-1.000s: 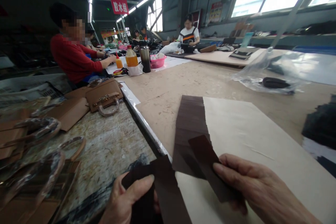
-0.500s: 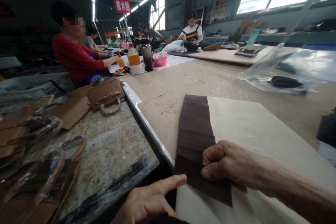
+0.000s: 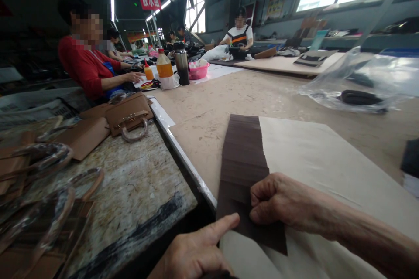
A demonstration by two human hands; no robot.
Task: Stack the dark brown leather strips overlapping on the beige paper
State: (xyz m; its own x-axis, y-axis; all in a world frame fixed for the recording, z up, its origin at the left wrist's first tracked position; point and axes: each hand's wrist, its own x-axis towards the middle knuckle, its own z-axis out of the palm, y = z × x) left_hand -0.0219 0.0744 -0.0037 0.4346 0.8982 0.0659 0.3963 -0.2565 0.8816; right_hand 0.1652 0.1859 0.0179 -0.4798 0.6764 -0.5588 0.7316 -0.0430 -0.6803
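Observation:
A long row of overlapping dark brown leather strips [image 3: 242, 157] lies along the left edge of a pale paper sheet [image 3: 314, 161] on the workbench. My right hand [image 3: 281, 200], fingers curled into a loose fist, presses on the nearest strip at the row's near end. My left hand [image 3: 196, 253] is low at the bottom edge, its index finger stretched out and touching the near left corner of that same strip. A dark edge shows under the left hand at the picture's bottom; I cannot tell what it is.
Tan handbags [image 3: 129, 115] and plastic-wrapped handles [image 3: 49, 161] crowd the stone-topped table on the left. A person in red [image 3: 85, 65] works at the far left, others farther back. Bottles [image 3: 163, 67], a flask [image 3: 181, 67] and a pink bowl [image 3: 198, 72] stand mid-table. A clear plastic bag [image 3: 356, 87] lies at right.
A second ago each hand held dark strips above the sheet. The right hand laid its strip on the row's near end and pressed it; the left hand's index finger moved up to its corner.

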